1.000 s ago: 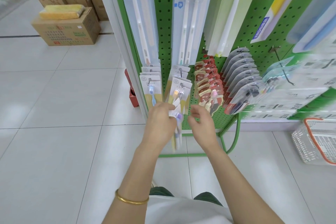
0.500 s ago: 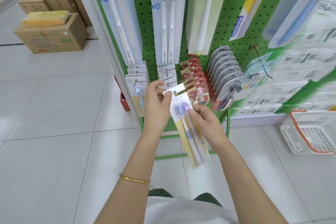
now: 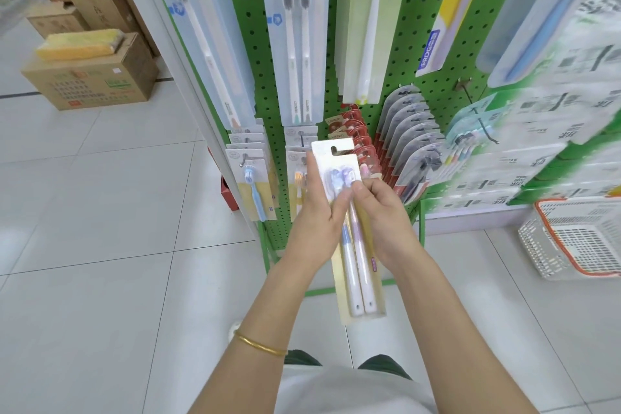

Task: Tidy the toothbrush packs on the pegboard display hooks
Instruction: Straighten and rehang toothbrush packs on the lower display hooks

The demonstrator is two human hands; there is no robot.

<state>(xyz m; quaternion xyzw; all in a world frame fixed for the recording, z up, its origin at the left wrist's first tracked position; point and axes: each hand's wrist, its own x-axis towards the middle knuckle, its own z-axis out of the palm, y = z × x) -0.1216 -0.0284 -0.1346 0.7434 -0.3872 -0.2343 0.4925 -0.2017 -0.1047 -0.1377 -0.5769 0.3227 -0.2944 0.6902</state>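
The white-and-yellow card pack of two toothbrushes [image 3: 356, 279] was held upright in front of the green perforated pegboard [image 3: 418, 10] (hang-slot uppermost, on no hook). The left hand [image 3: 316, 222] grasped its left edge; the right hand [image 3: 386, 222] pinched its right side.

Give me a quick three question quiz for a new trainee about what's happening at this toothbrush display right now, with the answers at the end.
1. True or false: the toothbrush pack in front of the pegboard is hanging on a hook.
2. Which wrist wears the gold bangle? A) left B) right C) neither
3. How many brushes are in that pack?

Key
1. False: the left hand and the right hand both hold it.
2. A
3. Two
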